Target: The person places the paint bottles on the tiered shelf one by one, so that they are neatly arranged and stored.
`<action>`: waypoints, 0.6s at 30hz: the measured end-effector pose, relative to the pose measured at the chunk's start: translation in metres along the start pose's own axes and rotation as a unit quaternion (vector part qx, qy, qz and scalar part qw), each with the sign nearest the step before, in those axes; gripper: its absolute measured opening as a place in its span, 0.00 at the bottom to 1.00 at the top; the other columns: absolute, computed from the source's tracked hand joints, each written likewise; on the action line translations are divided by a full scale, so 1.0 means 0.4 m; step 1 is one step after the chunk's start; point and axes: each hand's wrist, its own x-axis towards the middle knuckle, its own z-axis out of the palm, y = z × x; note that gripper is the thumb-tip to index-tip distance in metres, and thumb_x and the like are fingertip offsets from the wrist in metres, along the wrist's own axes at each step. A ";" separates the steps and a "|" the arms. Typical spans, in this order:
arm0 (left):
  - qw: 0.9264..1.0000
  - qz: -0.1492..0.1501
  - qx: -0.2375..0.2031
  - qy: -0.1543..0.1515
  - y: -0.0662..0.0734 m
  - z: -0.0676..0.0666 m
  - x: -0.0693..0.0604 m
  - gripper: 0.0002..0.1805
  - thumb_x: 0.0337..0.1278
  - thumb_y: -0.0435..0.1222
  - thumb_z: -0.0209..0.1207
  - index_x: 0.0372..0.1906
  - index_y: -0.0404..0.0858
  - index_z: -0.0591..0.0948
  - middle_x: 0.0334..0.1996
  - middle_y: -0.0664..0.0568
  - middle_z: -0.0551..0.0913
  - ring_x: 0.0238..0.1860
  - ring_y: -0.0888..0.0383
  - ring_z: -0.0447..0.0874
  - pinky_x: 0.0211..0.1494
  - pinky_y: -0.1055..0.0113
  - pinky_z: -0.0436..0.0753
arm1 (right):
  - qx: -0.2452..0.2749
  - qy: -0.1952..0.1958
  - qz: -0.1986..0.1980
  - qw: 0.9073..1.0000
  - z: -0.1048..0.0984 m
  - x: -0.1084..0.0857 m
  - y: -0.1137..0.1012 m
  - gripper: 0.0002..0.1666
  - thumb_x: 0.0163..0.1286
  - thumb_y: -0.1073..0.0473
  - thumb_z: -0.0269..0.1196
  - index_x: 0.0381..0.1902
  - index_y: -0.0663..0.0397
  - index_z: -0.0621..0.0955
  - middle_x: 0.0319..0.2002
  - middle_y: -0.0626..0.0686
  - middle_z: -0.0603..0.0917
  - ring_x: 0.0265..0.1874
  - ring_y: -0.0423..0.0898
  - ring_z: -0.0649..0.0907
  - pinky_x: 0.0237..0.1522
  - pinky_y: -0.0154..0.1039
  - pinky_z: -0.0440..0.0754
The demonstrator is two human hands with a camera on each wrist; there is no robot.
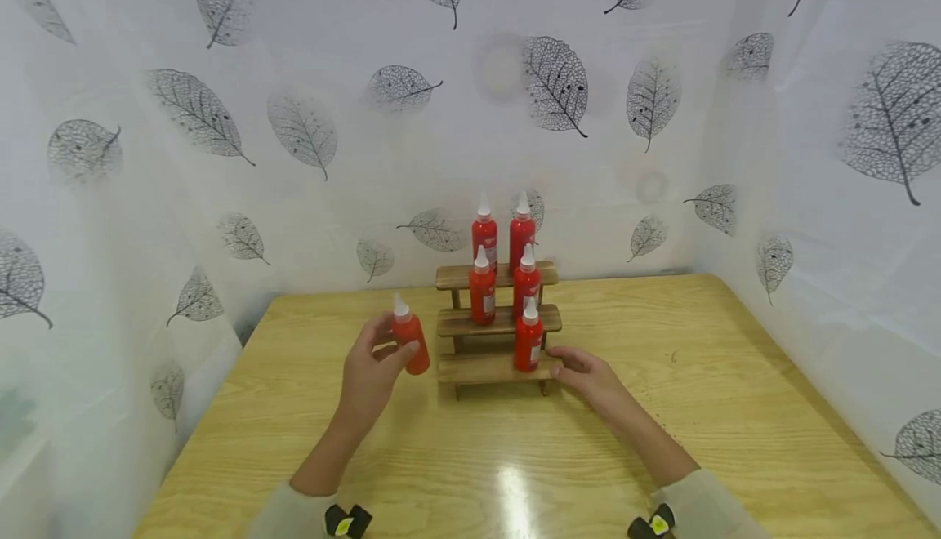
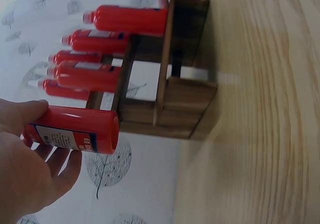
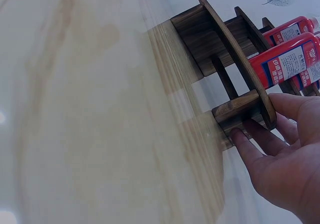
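Observation:
My left hand (image 1: 371, 376) grips a red squeeze bottle (image 1: 412, 345) with a white pointed nozzle, held slightly tilted, left of a three-step wooden display stand (image 1: 478, 369). In the left wrist view, the thumb and fingers wrap around that bottle (image 2: 82, 129), apart from the stand. My right hand (image 1: 599, 388) holds the right end of the lowest step. Seen from the right wrist, its fingers (image 3: 250, 151) touch the stand's end and leg. Similar bottles stand upright in pairs on the top and middle steps, and one bottle (image 1: 528, 345) is at the right of the lowest step.
The stand rests on a light wood-grain table (image 1: 294, 416). Behind and at both sides hangs a white sheet (image 1: 353, 16) printed with dark leaves, meeting the table's back edge close behind the stand. The lowest step's left part is bare.

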 end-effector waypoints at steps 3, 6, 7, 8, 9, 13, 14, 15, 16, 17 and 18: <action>1.000 0.005 -0.014 -0.011 -0.003 0.038 0.005 0.30 0.59 0.35 0.69 0.66 0.45 0.74 0.57 0.46 0.79 0.54 0.47 0.81 0.55 0.64 0.84 | 0.002 0.001 0.001 1.000 0.000 -0.001 -0.001 0.30 0.72 0.52 0.64 0.69 0.54 0.74 0.74 0.60 0.68 0.76 0.62 0.62 0.75 0.61 0.62; 0.999 0.008 -0.029 -0.024 -0.009 0.075 0.011 0.30 0.58 0.34 0.69 0.65 0.45 0.75 0.57 0.46 0.79 0.54 0.48 0.82 0.55 0.64 0.84 | 0.004 0.001 0.004 1.000 0.001 -0.003 -0.003 0.30 0.73 0.51 0.64 0.69 0.53 0.74 0.74 0.60 0.67 0.76 0.62 0.61 0.75 0.61 0.61; 0.999 0.008 -0.035 -0.029 -0.011 0.087 0.013 0.30 0.58 0.33 0.69 0.65 0.45 0.75 0.57 0.46 0.80 0.54 0.48 0.82 0.55 0.63 0.84 | 0.006 0.001 0.005 1.000 0.001 -0.004 -0.003 0.30 0.73 0.52 0.63 0.69 0.54 0.73 0.74 0.61 0.67 0.76 0.62 0.61 0.75 0.61 0.61; 0.999 0.009 -0.037 -0.033 -0.012 0.099 0.014 0.30 0.58 0.33 0.69 0.66 0.45 0.75 0.58 0.47 0.80 0.54 0.48 0.82 0.55 0.63 0.84 | 0.006 0.000 0.005 1.000 0.001 -0.005 -0.004 0.31 0.73 0.52 0.63 0.70 0.54 0.73 0.74 0.60 0.67 0.77 0.62 0.61 0.75 0.61 0.60; 0.998 0.009 -0.040 -0.038 -0.013 0.109 0.015 0.30 0.58 0.33 0.69 0.66 0.45 0.75 0.58 0.47 0.79 0.54 0.48 0.82 0.55 0.62 0.85 | 0.008 -0.001 0.005 1.000 0.001 -0.005 -0.004 0.31 0.73 0.52 0.63 0.70 0.54 0.73 0.74 0.60 0.67 0.77 0.62 0.60 0.75 0.61 0.60; 0.997 0.019 -0.042 -0.056 -0.015 0.147 0.019 0.29 0.59 0.34 0.69 0.66 0.46 0.75 0.59 0.48 0.80 0.55 0.48 0.82 0.58 0.57 0.84 | 0.012 -0.004 0.005 1.000 0.001 -0.006 -0.005 0.31 0.73 0.52 0.63 0.70 0.54 0.73 0.74 0.60 0.67 0.77 0.62 0.60 0.75 0.60 0.60; 0.997 0.022 -0.039 -0.059 -0.014 0.155 0.020 0.29 0.59 0.35 0.69 0.65 0.47 0.75 0.60 0.49 0.80 0.56 0.49 0.82 0.59 0.56 0.84 | 0.011 -0.005 0.005 1.000 0.001 -0.006 -0.005 0.31 0.73 0.51 0.63 0.70 0.54 0.73 0.74 0.60 0.67 0.77 0.62 0.60 0.75 0.60 0.60; 0.997 0.027 -0.035 -0.061 -0.014 0.163 0.022 0.28 0.59 0.35 0.69 0.65 0.48 0.75 0.59 0.50 0.80 0.56 0.49 0.81 0.59 0.55 0.84 | 0.011 -0.005 0.004 1.000 0.000 -0.006 -0.005 0.31 0.73 0.51 0.63 0.70 0.54 0.73 0.74 0.60 0.67 0.77 0.62 0.60 0.75 0.61 0.60; 0.997 0.030 -0.031 -0.063 -0.013 0.170 0.023 0.28 0.59 0.35 0.69 0.64 0.48 0.76 0.59 0.50 0.80 0.56 0.49 0.81 0.60 0.54 0.83 | 0.010 -0.005 0.004 1.000 0.000 -0.006 -0.005 0.31 0.73 0.51 0.64 0.70 0.54 0.73 0.75 0.60 0.67 0.77 0.62 0.60 0.75 0.61 0.60; 0.997 0.033 -0.028 -0.064 -0.013 0.176 0.025 0.27 0.59 0.36 0.69 0.63 0.49 0.76 0.58 0.51 0.81 0.56 0.50 0.81 0.60 0.54 0.83 | 0.011 -0.004 0.004 1.000 0.000 -0.005 -0.005 0.31 0.72 0.51 0.64 0.70 0.54 0.73 0.74 0.60 0.67 0.77 0.62 0.60 0.75 0.61 0.60; 0.997 0.036 -0.026 -0.065 -0.013 0.182 0.026 0.27 0.59 0.35 0.69 0.63 0.49 0.76 0.58 0.51 0.81 0.56 0.50 0.81 0.60 0.53 0.83 | 0.011 -0.003 0.004 1.000 0.000 -0.005 -0.005 0.31 0.72 0.51 0.64 0.70 0.54 0.73 0.74 0.60 0.67 0.77 0.62 0.60 0.75 0.61 0.60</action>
